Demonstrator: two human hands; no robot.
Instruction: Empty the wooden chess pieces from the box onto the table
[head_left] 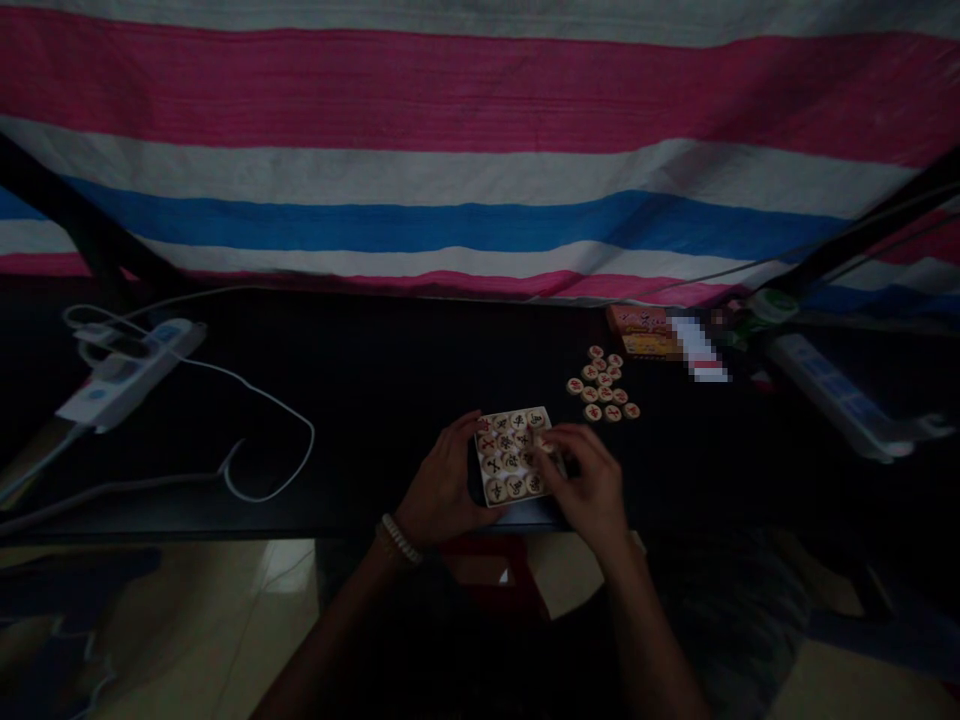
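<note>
A small pale tray [514, 455] filled with several round wooden game discs marked in black and red lies near the front edge of a dark table [375, 400]. My left hand [442, 490] curls round the tray's left side, a beaded bracelet on its wrist. My right hand [589, 480] is at the tray's right side, its fingertips pinched on a disc [545, 444] there. A loose cluster of several more discs [604, 385] lies on the table behind and to the right of the tray.
An orange box [641, 330] sits behind the loose discs. A white power strip [124, 370] with a looping cable lies at the left, another power strip [840, 390] at the right. A striped pink, white and blue cloth [480, 150] hangs behind the table.
</note>
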